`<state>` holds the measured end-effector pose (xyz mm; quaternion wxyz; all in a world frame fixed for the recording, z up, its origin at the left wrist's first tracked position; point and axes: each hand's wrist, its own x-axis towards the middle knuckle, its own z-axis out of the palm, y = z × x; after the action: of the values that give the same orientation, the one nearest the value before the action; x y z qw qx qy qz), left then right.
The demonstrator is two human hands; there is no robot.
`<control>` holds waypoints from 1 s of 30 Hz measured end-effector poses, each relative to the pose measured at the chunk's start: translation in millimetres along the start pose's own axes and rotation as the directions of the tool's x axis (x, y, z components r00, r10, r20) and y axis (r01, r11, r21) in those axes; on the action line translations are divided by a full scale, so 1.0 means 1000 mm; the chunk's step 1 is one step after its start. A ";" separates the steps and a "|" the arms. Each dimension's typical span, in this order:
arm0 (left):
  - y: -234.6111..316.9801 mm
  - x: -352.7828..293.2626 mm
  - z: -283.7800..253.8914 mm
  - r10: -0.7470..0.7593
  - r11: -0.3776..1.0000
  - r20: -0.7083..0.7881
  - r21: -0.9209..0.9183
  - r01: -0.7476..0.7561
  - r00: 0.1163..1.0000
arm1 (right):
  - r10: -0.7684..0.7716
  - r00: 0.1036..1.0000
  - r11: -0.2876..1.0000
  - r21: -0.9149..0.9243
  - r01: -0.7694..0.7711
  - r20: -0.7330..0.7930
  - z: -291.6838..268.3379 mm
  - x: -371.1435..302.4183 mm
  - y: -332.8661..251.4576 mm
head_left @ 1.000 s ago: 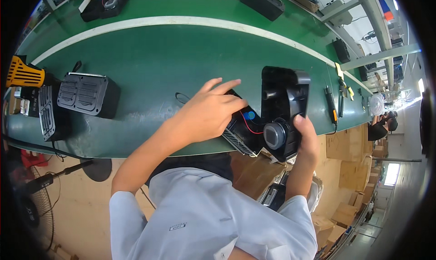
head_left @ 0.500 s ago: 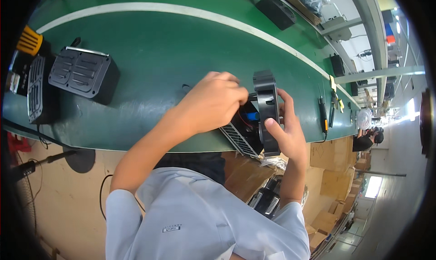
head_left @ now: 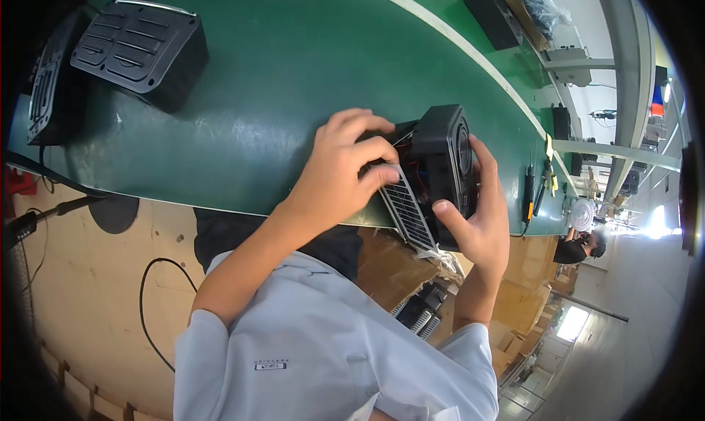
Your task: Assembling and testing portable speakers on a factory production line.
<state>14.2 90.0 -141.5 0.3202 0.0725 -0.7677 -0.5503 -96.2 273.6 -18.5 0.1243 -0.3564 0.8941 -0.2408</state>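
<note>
A black plastic housing in two parts is held over the near edge of the green bench. My right hand (head_left: 481, 219) grips the thick front half (head_left: 443, 153), thumb on the near side and fingers round the far face. My left hand (head_left: 341, 164) holds the other half, its fingers curled over the top and its thumb by the end of a solar panel (head_left: 408, 214). This gridded panel lies along that half's side facing me. Between the halves is a gap where thin coloured wires (head_left: 420, 177) show; most of the inside is hidden.
At the left of the green bench (head_left: 264, 68) stand two black ribbed housings (head_left: 139, 46) (head_left: 55, 90). A screwdriver with an orange-and-black handle (head_left: 528, 193) lies at the right. Farther back is another black box (head_left: 493, 17). A cardboard box (head_left: 389, 263) sits below the bench edge.
My left hand has moved from the gap between the halves to grip the solar-panel half. The front half has turned and sits nearer to it, hiding the blue part inside. The view has shifted.
</note>
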 end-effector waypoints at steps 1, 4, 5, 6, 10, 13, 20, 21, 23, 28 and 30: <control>-0.003 0.000 0.002 0.031 0.997 -0.030 0.078 -0.028 0.999 | -0.022 1.000 1.000 -0.010 0.022 -0.006 0.000 -0.002 0.000; -0.003 0.002 0.009 0.088 0.986 -0.076 0.148 -0.076 0.993 | -0.021 1.000 1.000 -0.022 0.021 -0.014 -0.002 -0.011 -0.002; -0.004 0.003 0.012 0.097 0.987 -0.097 0.136 -0.083 0.991 | -0.012 1.000 1.000 -0.022 0.012 -0.025 -0.002 -0.013 -0.003; -0.004 0.003 0.014 0.094 0.988 -0.090 0.131 -0.082 0.991 | -0.003 1.000 1.000 -0.023 0.003 -0.025 -0.001 -0.015 -0.001; -0.002 0.005 0.017 0.128 0.986 -0.123 0.124 -0.113 0.984 | -0.015 0.997 1.000 -0.028 0.013 -0.075 0.002 -0.019 0.005; -0.004 0.005 0.017 0.142 0.984 -0.125 0.130 -0.126 0.982 | -0.037 0.994 0.999 -0.038 0.033 -0.103 0.006 -0.018 0.000; -0.003 0.003 0.018 0.131 0.986 -0.112 0.115 -0.118 0.985 | -0.094 0.989 0.987 -0.142 0.077 -0.115 0.005 -0.015 -0.001; -0.003 0.003 0.018 0.107 0.991 -0.100 0.087 -0.099 0.989 | -0.095 0.989 0.987 -0.141 0.079 -0.114 0.005 -0.015 -0.002; -0.002 0.002 0.017 0.098 0.994 -0.100 0.064 -0.092 0.990 | -0.082 0.992 0.985 -0.160 0.065 -0.098 0.003 -0.013 -0.005; -0.002 0.003 0.017 0.074 0.997 -0.096 0.031 -0.072 0.993 | -0.110 0.989 0.977 -0.193 0.090 -0.097 0.003 -0.009 -0.007; -0.002 0.002 0.020 0.058 0.998 -0.107 0.002 -0.059 0.993 | -0.116 0.988 0.978 -0.186 0.096 -0.099 0.004 -0.009 -0.007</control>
<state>1.1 104.1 -146.4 0.3768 0.0791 -0.7509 -0.5366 -84.4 274.2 -17.7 0.0293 -0.3997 0.8975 -0.1840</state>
